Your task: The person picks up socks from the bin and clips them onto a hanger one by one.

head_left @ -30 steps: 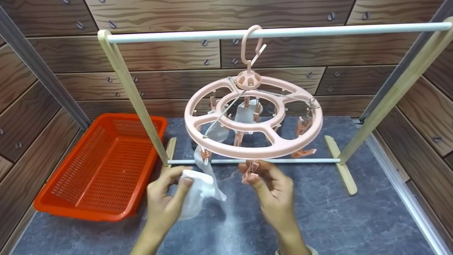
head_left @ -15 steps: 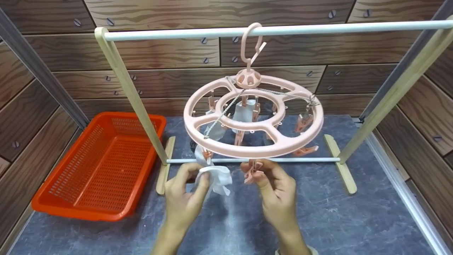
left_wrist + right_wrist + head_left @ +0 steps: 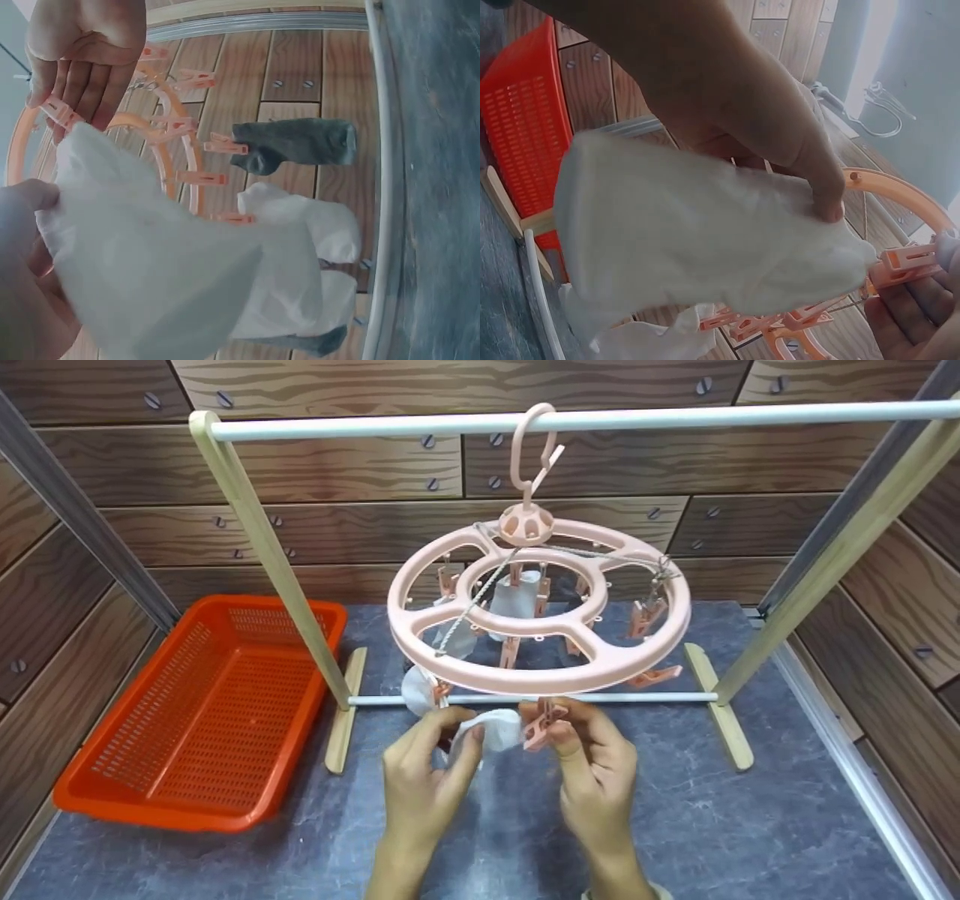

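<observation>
My left hand (image 3: 431,769) pinches a white sock (image 3: 495,729) by its edge below the front of a pink round clip hanger (image 3: 510,681). In the left wrist view the sock (image 3: 165,232) hangs loose and large from the fingers. My right hand (image 3: 600,765) pinches a pink clothespin (image 3: 544,727) that hangs from the hanger's front rim. The sock's edge is close to the clothespin (image 3: 907,264) in the right wrist view; whether it lies between the clip's jaws I cannot tell. A dark sock (image 3: 300,142) and white socks (image 3: 307,221) hang from other clips.
The hanger hooks over a white rod (image 3: 360,429) on a wooden-legged stand (image 3: 262,540). A red-orange perforated basket (image 3: 270,802) stands to the left on a grey marbled surface (image 3: 315,847). Several other clothespins (image 3: 645,619) dangle from the rings. Wood-patterned panels surround the area.
My left hand has moved right with the white sock, bringing it up to the clothespin. My right hand keeps its pinch on the clothespin and has shifted slightly to the right.
</observation>
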Motion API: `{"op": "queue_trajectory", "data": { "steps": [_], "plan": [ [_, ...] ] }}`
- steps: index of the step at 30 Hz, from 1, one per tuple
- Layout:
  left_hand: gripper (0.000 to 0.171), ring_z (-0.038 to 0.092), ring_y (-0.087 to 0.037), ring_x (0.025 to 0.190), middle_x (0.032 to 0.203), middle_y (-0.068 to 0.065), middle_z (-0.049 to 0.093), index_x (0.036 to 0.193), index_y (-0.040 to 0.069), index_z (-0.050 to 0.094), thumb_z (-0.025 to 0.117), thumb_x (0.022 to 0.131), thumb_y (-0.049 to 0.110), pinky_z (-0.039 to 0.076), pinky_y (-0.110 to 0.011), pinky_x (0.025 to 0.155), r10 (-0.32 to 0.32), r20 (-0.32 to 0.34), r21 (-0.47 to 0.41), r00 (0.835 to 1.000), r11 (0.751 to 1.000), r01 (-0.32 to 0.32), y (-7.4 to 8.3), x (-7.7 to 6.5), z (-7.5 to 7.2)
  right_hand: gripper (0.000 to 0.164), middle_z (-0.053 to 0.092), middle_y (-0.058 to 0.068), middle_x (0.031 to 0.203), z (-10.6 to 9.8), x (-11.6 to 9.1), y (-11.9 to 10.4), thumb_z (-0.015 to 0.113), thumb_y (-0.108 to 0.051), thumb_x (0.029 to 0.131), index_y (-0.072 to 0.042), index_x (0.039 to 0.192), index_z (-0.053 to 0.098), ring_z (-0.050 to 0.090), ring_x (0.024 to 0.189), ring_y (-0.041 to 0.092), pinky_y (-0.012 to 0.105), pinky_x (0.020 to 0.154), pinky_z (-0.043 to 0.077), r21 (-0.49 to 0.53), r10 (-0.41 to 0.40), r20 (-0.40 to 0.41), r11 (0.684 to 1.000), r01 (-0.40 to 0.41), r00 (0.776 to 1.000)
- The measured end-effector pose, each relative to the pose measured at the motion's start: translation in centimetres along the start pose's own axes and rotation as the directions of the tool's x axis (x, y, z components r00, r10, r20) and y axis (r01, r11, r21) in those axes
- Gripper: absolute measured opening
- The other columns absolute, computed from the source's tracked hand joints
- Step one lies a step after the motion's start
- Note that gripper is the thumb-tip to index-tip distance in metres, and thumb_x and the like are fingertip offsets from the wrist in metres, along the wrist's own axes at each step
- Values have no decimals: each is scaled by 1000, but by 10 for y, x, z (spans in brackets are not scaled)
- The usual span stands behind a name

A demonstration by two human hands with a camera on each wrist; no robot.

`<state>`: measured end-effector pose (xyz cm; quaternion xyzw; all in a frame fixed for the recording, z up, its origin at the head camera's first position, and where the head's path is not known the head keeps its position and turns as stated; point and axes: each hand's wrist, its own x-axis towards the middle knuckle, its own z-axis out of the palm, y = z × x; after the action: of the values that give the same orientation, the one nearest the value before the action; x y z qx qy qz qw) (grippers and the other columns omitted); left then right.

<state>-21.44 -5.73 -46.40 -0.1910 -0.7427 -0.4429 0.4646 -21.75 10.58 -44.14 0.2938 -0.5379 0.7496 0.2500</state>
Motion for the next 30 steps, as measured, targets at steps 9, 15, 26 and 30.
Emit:
{"op": "queue_trajectory", "data": {
  "steps": [9,15,26,30],
  "plan": [
    [14,64,-8,66,82,3,72,97,10,70,74,84,6,53,-17,62,37,95,-8,995,999,-36,5,0,4,21,73,22,100,0,0,1,49,15,95,19,113,59,71,77,21,29,66,59,1,-40,-58,999,40,998],
    [15,65,-6,74,92,3,73,100,12,71,75,87,9,54,-16,66,85,163,-37,983,996,-80,7,-2,5,20,72,23,101,-2,1,2,48,13,97,20,113,58,72,81,22,29,69,60,19,-49,-57,999,50,997],
    [14,60,-6,75,97,2,72,104,12,68,71,90,8,45,-8,59,88,241,-127,967,990,-58,11,-2,4,21,71,24,101,-3,1,2,43,10,100,20,113,56,71,83,23,29,70,60,35,-53,-60,998,55,997],
    [13,57,-5,74,94,4,70,105,12,68,69,92,9,46,-11,63,100,267,-134,958,989,-65,11,-3,4,21,71,23,102,-4,1,2,43,9,101,20,114,55,71,85,23,30,72,60,35,-51,-27,998,52,998]
  ]
}}
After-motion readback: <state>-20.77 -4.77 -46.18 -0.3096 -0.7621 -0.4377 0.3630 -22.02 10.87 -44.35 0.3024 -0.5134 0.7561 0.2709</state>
